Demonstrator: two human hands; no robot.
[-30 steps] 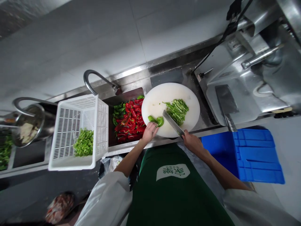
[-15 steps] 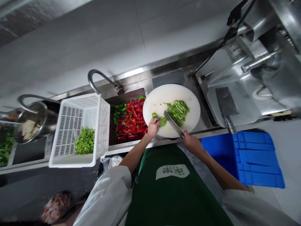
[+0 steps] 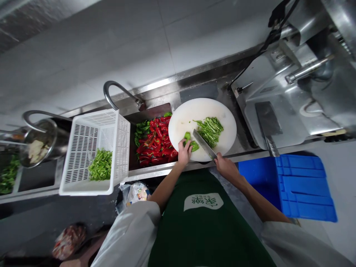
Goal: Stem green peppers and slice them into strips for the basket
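A round white cutting board (image 3: pixel 178 120) lies across the sink edge. On its near left part, the fingers of my left hand (image 3: pixel 184 152) are bent round green peppers (image 3: pixel 194 146). My right hand (image 3: pixel 226 167) grips the handle of a cleaver (image 3: pixel 205 145), whose blade rests low over the board, just right of the peppers. A pile of sliced green pepper (image 3: pixel 210 130) sits beyond the blade. Left of the board, whole red peppers (image 3: pixel 158 142) and some green ones (image 3: pixel 142 129) fill a sink basin.
A white basket (image 3: pixel 80 155) with cut greens (image 3: pixel 100 165) stands left of the basin, near a curved faucet (image 3: pixel 107 91). A second cleaver (image 3: pixel 268 120) lies on a metal surface at right. Below it is a blue crate (image 3: pixel 306 189). A metal pot (image 3: pixel 54 139) is far left.
My left hand has moved slightly right, and a green pepper by its fingertips has shifted and turned. The cleaver and my right hand have barely moved.
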